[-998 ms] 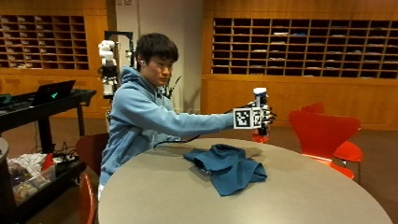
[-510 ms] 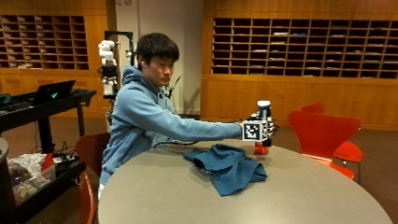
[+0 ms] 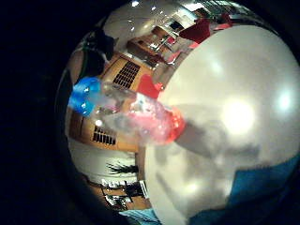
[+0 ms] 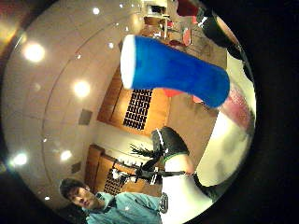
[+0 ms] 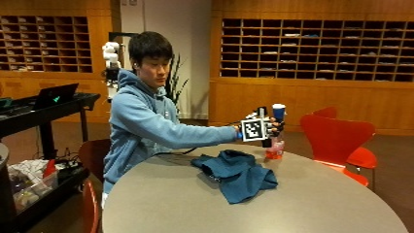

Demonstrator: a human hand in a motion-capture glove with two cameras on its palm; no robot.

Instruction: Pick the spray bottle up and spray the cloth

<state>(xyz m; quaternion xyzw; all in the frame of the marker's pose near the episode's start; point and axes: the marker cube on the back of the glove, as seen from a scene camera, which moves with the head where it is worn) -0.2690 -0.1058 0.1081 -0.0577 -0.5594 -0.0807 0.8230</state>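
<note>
The spray bottle (image 5: 277, 132) stands upright on the table (image 5: 310, 204), near its far edge. It has a blue top with a white end, a clear body and a red base. The gloved right hand (image 5: 264, 130) grips it at the upper part. The cloth (image 5: 236, 173) is blue and crumpled, and lies on the table just beside the bottle.

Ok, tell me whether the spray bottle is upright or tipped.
Upright: the spray bottle stands vertical, blue top up, red base at the table, in the gloved right hand.
</note>
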